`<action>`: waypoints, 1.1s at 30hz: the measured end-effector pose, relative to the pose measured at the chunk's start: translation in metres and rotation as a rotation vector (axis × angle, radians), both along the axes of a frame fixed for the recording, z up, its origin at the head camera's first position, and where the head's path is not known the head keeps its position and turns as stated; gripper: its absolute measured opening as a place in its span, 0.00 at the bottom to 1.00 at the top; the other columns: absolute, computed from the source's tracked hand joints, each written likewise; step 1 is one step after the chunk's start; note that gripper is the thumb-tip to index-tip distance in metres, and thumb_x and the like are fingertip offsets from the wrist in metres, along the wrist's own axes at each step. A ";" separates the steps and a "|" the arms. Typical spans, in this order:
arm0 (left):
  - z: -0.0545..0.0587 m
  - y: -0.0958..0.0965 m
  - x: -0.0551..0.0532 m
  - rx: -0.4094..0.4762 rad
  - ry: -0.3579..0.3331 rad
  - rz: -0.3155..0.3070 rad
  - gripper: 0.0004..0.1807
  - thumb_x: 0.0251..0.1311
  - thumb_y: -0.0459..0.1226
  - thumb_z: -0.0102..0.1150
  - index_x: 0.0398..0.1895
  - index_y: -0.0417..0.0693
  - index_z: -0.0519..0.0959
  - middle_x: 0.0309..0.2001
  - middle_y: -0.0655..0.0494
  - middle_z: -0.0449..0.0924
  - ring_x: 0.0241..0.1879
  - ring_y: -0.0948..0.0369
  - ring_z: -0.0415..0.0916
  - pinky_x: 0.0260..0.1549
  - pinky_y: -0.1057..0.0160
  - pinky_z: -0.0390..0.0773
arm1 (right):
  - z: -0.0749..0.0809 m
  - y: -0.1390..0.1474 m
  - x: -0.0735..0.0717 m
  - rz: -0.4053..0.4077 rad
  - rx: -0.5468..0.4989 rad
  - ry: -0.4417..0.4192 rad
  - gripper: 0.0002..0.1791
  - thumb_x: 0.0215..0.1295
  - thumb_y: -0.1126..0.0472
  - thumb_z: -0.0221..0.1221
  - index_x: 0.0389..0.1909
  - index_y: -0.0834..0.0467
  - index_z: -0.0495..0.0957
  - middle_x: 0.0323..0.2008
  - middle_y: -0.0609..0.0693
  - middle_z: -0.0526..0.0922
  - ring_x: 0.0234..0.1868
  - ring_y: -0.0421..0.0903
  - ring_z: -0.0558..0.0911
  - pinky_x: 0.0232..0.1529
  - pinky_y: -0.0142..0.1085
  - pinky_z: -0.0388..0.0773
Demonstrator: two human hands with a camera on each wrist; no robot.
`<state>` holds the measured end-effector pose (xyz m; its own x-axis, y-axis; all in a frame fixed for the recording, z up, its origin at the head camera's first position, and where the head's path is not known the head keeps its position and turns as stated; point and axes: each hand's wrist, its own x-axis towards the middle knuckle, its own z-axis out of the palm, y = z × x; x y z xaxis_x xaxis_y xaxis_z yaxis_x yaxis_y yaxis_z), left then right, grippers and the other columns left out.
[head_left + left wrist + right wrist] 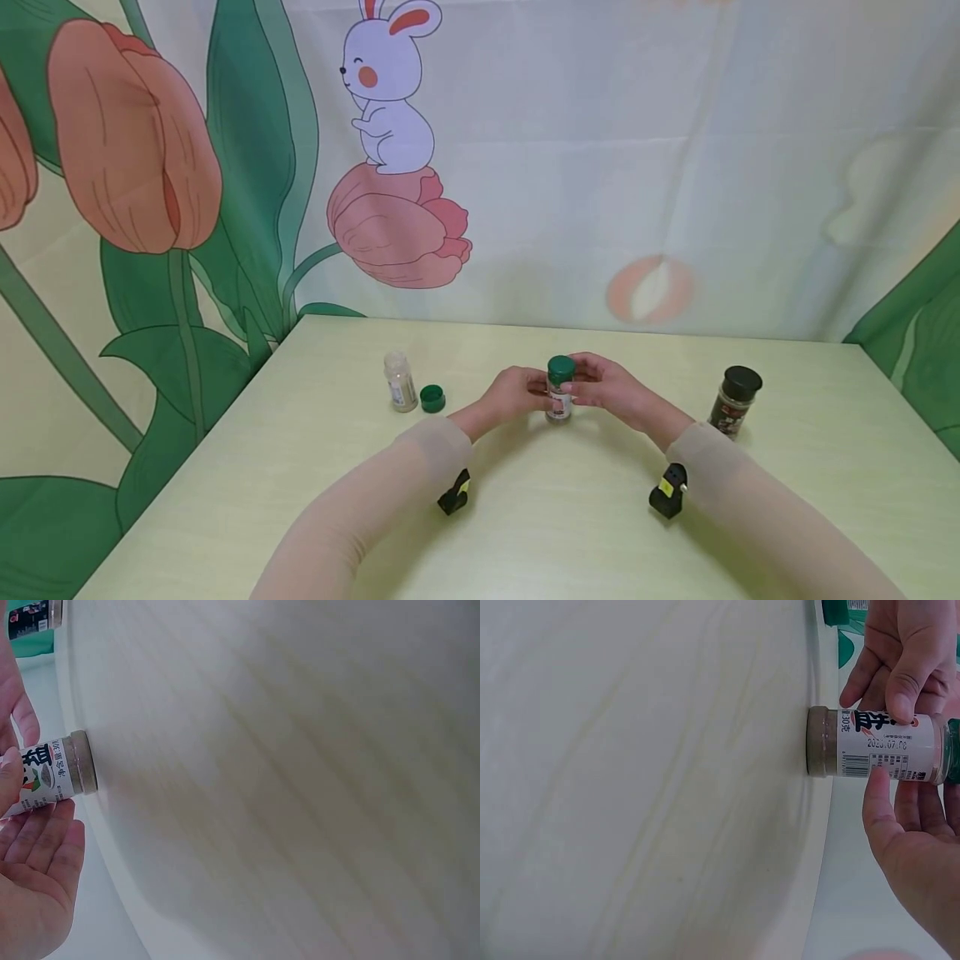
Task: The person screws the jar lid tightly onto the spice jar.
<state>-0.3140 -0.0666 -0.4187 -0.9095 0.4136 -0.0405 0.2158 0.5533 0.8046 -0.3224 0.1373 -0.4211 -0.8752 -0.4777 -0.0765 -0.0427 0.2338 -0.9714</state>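
A small spice jar (555, 388) with a green cap (561, 366) stands upright on the table between the two hands. Its white label (889, 750) faces me, and grey-brown powder (81, 761) shows through the clear bottom. From the left, my left hand (514, 392) grips the jar's body, thumb across the label and fingers behind. My right hand (609, 388) holds the jar from the other side, higher up, its thumb on the label and its other fingers curled near the cap.
Left of the hands stands an uncapped clear jar (401, 385), with a loose green cap (432, 398) beside it. A dark-labelled jar with a black lid (732, 403) stands right, partly behind the right sleeve (738, 475). A printed curtain (570, 167) hangs behind the table (555, 533).
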 end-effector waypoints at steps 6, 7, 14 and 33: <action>0.000 -0.001 0.000 -0.007 0.002 -0.001 0.22 0.66 0.37 0.67 0.61 0.39 0.81 0.55 0.44 0.87 0.58 0.51 0.83 0.63 0.54 0.79 | 0.000 -0.002 0.000 -0.016 0.006 -0.008 0.28 0.74 0.65 0.58 0.70 0.69 0.62 0.65 0.67 0.74 0.53 0.38 0.79 0.62 0.43 0.81; 0.000 -0.001 0.000 -0.008 0.001 -0.001 0.22 0.66 0.38 0.67 0.61 0.39 0.81 0.55 0.44 0.87 0.59 0.51 0.83 0.63 0.54 0.79 | 0.000 -0.002 0.000 -0.018 0.005 -0.009 0.28 0.74 0.65 0.58 0.70 0.69 0.62 0.65 0.67 0.74 0.52 0.38 0.79 0.61 0.42 0.81; -0.001 -0.001 -0.001 -0.007 0.000 -0.007 0.21 0.66 0.38 0.67 0.60 0.39 0.81 0.55 0.44 0.87 0.59 0.51 0.83 0.64 0.53 0.78 | 0.000 -0.001 0.000 -0.015 0.008 0.001 0.29 0.73 0.65 0.59 0.70 0.69 0.62 0.64 0.66 0.75 0.52 0.37 0.79 0.64 0.46 0.80; -0.002 -0.001 -0.002 0.006 -0.001 -0.006 0.22 0.65 0.38 0.68 0.60 0.38 0.81 0.56 0.43 0.87 0.60 0.50 0.83 0.65 0.52 0.77 | 0.010 0.010 -0.008 0.089 0.060 0.002 0.32 0.76 0.63 0.57 0.75 0.70 0.59 0.71 0.71 0.68 0.66 0.49 0.77 0.68 0.49 0.76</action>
